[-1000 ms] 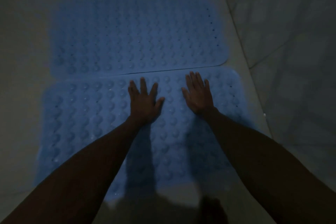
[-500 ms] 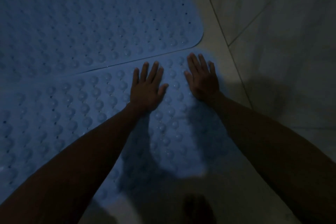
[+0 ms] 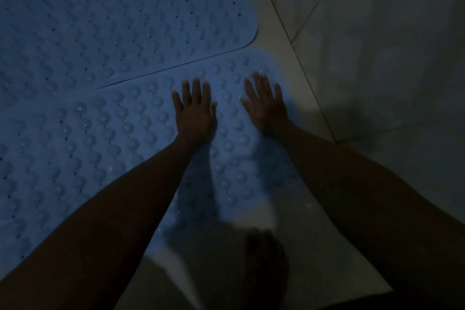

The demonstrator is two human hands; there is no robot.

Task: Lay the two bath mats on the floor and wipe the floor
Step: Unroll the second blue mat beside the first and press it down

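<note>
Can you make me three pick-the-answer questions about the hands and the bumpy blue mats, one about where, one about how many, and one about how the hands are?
1. Where are both hands resting?
A. on the nearer bumpy blue rubber bath mat
B. on the farther bumpy blue rubber bath mat
C. on the pale tiled wall

2. How many blue mats lie on the pale floor?
A. one
B. two
C. three

3. How are the left hand and right hand held?
A. curled into fists
B. pinching the mat's edge
C. flat, fingers straight and spread

Answers:
1. A, since both palms lie below the dark seam that divides the mats.
2. B, since that seam separates two mats lying edge to edge.
3. C, since every finger lies stretched out on the bumps.
</note>
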